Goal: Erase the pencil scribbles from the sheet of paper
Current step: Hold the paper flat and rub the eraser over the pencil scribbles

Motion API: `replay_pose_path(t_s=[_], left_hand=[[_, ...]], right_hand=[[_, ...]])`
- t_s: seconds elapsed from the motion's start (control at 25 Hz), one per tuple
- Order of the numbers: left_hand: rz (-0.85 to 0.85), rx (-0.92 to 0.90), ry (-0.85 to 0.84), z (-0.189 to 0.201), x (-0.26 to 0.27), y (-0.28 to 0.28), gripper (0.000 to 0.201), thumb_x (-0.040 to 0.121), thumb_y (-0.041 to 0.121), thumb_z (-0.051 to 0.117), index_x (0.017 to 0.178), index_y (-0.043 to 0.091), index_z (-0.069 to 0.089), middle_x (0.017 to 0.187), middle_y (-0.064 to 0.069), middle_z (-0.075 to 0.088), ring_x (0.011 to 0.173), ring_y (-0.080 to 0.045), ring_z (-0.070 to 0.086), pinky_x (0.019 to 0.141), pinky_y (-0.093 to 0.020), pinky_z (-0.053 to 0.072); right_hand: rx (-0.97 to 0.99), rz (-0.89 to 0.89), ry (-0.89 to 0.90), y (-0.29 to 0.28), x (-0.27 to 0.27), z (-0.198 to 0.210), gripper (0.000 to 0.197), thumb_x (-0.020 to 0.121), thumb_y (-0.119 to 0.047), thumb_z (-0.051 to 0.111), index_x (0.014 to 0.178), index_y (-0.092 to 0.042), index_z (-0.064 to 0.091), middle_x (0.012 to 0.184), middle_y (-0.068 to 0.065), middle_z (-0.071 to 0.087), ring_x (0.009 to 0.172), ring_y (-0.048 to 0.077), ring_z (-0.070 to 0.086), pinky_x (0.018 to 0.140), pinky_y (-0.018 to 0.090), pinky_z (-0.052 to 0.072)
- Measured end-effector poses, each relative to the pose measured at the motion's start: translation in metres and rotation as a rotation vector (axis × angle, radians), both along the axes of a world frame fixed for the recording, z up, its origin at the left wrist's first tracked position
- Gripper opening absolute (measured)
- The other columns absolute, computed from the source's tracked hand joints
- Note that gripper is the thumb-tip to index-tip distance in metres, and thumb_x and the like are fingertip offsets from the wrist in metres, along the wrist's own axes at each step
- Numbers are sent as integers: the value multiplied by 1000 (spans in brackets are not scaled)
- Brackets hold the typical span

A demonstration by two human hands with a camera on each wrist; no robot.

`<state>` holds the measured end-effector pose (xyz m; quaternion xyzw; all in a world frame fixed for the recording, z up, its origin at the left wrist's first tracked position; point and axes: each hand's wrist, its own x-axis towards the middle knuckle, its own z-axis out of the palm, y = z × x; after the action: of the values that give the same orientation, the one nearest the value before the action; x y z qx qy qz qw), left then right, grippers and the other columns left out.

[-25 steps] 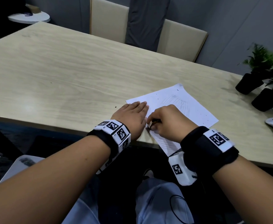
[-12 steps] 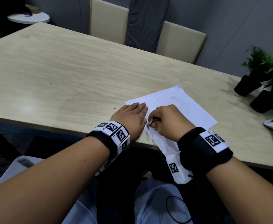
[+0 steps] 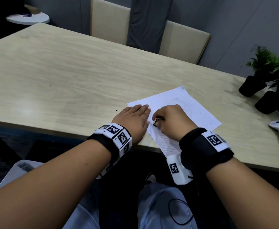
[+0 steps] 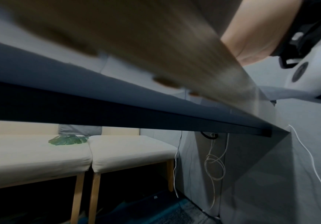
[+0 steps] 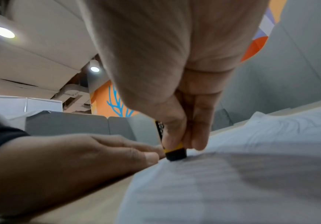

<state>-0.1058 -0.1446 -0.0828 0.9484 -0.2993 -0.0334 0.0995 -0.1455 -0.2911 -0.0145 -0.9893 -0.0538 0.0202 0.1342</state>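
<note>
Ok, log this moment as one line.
left hand: flat, steadying paper | right hand: pinching eraser on paper | scribbles: remaining

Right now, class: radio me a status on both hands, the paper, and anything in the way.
Left hand flat, pinning sheet of paper. Right hand pinching eraser, tip on sheet. Faint scribbles remain. Nothing in the way.

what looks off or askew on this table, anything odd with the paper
The sheet of paper lies skewed to the table edge, and its near corner hangs over that edge below the right hand. Small dark specks, seemingly eraser crumbs, dot it. Otherwise nothing looks damaged or spilled.
</note>
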Motion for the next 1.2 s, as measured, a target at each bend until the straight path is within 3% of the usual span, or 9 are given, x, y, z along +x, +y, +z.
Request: replay_pose_path(t_s=[0.12,0.28,0.52,0.84,1.2], left_hand=[[8,-5,-4,-2,0,2,56,105,37,17,157,21,6,165,7,0,150,-12,0,119,-31,0],[10,-6,4,-2,1,0,56,105,37,17,157,22,6,165,8,-1,151,-12,-1,120,-31,0],[12,-9,3,0,-1,1,56,105,36,16,157,21,5,165,8,-1,150,-11,0,119,-31,0],[14,-4,8,1,0,1,55,105,36,17,158,22,5,165,8,-1,150,-11,-1,119,-30,-1],[-28,-66,-8,3,-1,5,57,106,35,20,157,18,6,165,4,-1,151,-11,-3,120,-28,-1]], right_hand=[[-48,16,28,-5,-12,-3,23,80,-6,61,91,-21,75,85,-3,72,87,13,62,76,21,45],[-76,31,113,-8,-28,8,24,78,-5,62,87,-23,75,72,-10,66,76,8,56,64,11,38],[20,-39,-19,0,-4,0,24,83,-2,58,95,-16,73,87,-1,72,89,14,64,82,24,49],[-65,10,100,-6,-37,5,26,79,-5,59,88,-23,75,80,-5,72,81,10,61,74,21,47],[24,-31,2,1,1,-2,18,86,-13,59,96,-14,74,92,5,72,93,20,62,84,32,50]])
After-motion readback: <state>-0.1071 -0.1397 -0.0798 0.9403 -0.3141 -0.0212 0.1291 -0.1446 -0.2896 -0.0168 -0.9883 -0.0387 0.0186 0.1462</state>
